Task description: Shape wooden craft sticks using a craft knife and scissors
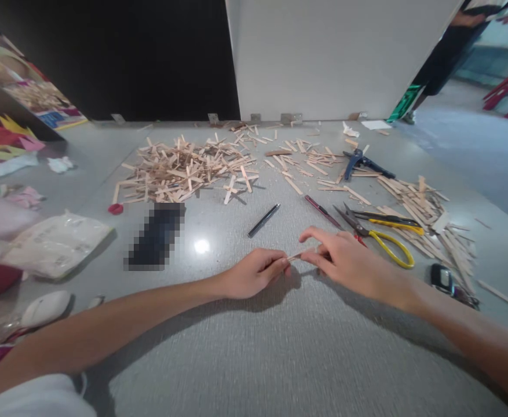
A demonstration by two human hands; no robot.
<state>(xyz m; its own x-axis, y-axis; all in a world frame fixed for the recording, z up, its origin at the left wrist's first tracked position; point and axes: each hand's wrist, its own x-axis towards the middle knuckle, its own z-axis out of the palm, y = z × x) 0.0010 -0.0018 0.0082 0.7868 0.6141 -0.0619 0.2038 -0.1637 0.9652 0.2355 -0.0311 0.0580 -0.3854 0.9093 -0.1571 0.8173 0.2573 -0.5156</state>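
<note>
Right hand [343, 255] near yellow-handled scissors [362, 230], black pen [264, 220] forward-left

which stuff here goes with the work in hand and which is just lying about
Likely part of the work:
- thin wooden strip between the left hand and right hand
- heaped wooden sticks
- yellow-handled scissors
- blue hand tool

Probably just lying about:
- computer mouse
- plastic packet
- key fob
- crumpled tissue
</note>
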